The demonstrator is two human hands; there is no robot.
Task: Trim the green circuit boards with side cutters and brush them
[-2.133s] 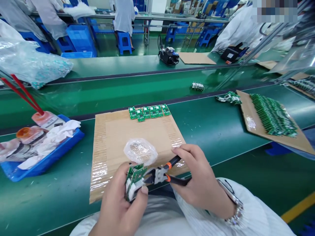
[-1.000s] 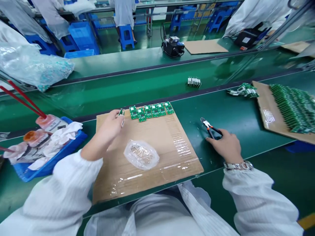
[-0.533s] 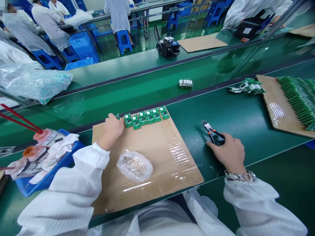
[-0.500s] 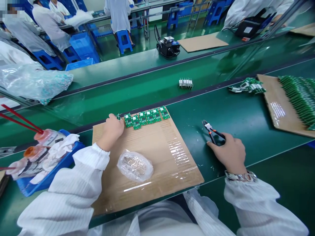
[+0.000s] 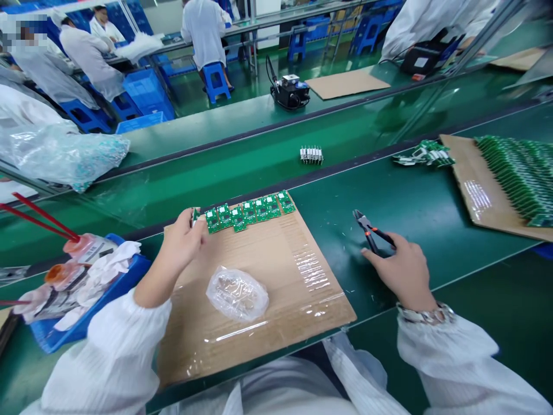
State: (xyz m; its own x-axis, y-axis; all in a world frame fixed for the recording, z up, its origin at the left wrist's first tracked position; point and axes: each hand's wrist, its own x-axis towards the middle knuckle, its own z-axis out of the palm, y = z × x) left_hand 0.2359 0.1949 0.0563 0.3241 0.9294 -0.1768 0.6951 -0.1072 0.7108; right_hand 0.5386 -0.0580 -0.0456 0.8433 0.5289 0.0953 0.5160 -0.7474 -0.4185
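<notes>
My left hand [image 5: 184, 239] is closed at the back left of a cardboard sheet [image 5: 268, 282], with a small green circuit board [image 5: 195, 215] pinched edge-up at its fingertips. Right beside those fingers begins a row of several circuit boards [image 5: 249, 212], lying flat along the sheet's back edge; one sits a little forward of the others. To the right of the sheet, my right hand [image 5: 404, 268] is wrapped round the handles of side cutters [image 5: 369, 230], whose jaws point away from me. A clear plastic bag [image 5: 237, 293] rests on the middle of the sheet.
At left stands a blue tray [image 5: 93, 305] with bottles and white wipes. Further right, a board [image 5: 466, 196] carries many upright circuit boards. A loose pile of boards [image 5: 425, 154] is near it. White connectors [image 5: 311, 154] sit on the green strip beyond. Co-workers are across the line.
My left hand has shifted left and slightly toward me. One more circuit board now shows at the row's left end. My right hand stays almost still with the side cutters.
</notes>
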